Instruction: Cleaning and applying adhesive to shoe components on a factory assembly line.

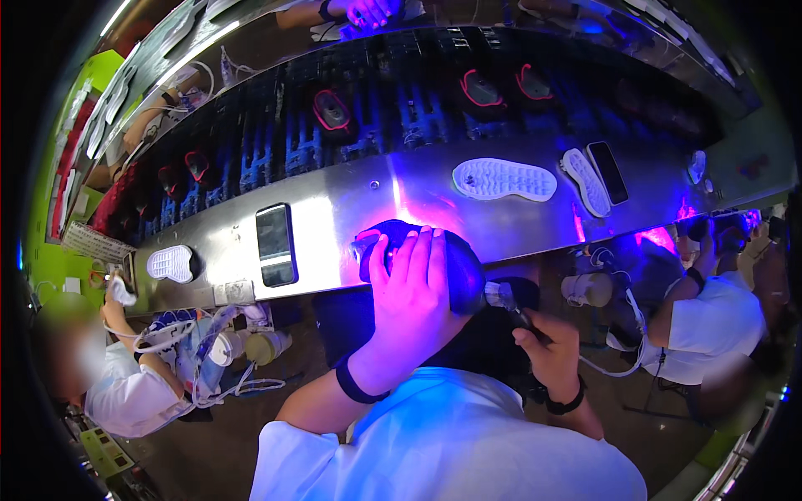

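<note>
My left hand [413,280] is spread over a dark shoe upper [468,271] at the bench's near edge, its fingers pressing it from above. Purple-pink light falls on that hand. Just right of the shoe upper, my right hand [551,346] grips a brush [503,296] by its handle. The pale bristles point up and left, close to the shoe's side; whether they touch cannot be seen. Beyond, a white shoe sole [505,179] lies tread up on the metal bench [334,192]. A second white sole [586,182] rests to its right.
A black conveyor [401,113] behind the bench carries several dark, red-edged shoe uppers [332,110]. Phones lie left [276,245] and right [607,173]; another sole [170,263] sits far left. Co-workers sit on both sides [138,392], [710,326], near containers [587,290] and loose white tubing.
</note>
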The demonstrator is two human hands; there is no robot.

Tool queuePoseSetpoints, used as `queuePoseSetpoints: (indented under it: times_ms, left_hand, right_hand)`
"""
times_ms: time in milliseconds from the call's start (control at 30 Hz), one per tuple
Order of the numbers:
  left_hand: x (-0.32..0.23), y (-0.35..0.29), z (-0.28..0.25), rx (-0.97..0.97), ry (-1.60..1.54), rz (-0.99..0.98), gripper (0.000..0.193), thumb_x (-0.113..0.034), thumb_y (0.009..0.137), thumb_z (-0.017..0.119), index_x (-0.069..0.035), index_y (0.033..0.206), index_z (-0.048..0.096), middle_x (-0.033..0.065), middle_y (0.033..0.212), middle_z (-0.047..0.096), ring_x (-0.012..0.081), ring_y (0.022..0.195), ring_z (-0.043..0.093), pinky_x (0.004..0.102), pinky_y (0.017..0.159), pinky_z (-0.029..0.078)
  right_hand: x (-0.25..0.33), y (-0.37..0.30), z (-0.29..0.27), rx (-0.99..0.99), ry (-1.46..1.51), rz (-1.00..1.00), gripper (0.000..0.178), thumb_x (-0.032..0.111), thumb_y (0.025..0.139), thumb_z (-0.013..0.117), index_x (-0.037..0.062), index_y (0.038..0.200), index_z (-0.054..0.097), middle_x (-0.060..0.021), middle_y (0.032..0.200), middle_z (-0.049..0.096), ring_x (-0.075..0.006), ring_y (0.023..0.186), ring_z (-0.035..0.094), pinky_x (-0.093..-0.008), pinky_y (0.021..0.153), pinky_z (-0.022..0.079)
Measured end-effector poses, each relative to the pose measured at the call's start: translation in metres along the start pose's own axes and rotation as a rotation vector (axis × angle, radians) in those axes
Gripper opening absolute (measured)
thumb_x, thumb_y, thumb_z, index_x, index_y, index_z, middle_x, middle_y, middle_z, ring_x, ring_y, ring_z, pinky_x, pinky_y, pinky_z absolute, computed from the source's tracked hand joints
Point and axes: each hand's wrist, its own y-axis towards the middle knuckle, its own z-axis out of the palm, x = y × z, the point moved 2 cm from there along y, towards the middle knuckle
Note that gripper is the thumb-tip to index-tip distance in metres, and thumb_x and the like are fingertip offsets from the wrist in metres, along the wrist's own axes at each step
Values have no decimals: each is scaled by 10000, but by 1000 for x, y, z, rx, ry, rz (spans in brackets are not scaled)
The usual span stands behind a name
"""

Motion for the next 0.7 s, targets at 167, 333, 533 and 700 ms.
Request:
queuePoseSetpoints:
  times_ms: [167, 333, 533, 700]
  left_hand:
    - [14, 23, 0, 7, -118, -43, 918, -443, 629, 893, 60, 1318, 554, 204, 1219, 661, 339, 1159, 637, 596, 1137, 319]
    - [43, 47, -4, 15, -241, -84, 951, -463, 599, 914, 44, 1325, 566, 206, 1205, 678, 361, 1135, 651, 580, 1158, 302]
    - [77, 59, -9, 101, -209, -137, 992, -472, 632, 896, 6, 1412, 514, 206, 1198, 661, 366, 1124, 643, 528, 1091, 403]
    - [120, 48, -20, 455, -123, -68, 1067, -322, 726, 860, -48, 1579, 279, 192, 1153, 622, 379, 1022, 646, 472, 896, 537]
  right_hand:
    - [51, 32, -13, -35, -438, -199, 319, 106, 817, 820, 26, 1118, 749, -113, 741, 608, -212, 635, 572, -306, 614, 455]
    - [71, 69, -6, 12, -550, -271, 344, 78, 801, 817, 23, 1133, 744, -111, 748, 619, -214, 630, 568, -318, 610, 463]
    - [67, 111, 17, 0, -534, -342, 358, 36, 804, 797, -4, 1154, 732, -104, 852, 688, -198, 712, 647, -285, 667, 504]
    - [22, 124, 34, 10, -128, -230, 285, 108, 916, 748, -63, 1140, 706, -31, 837, 673, -87, 677, 573, -241, 611, 437]
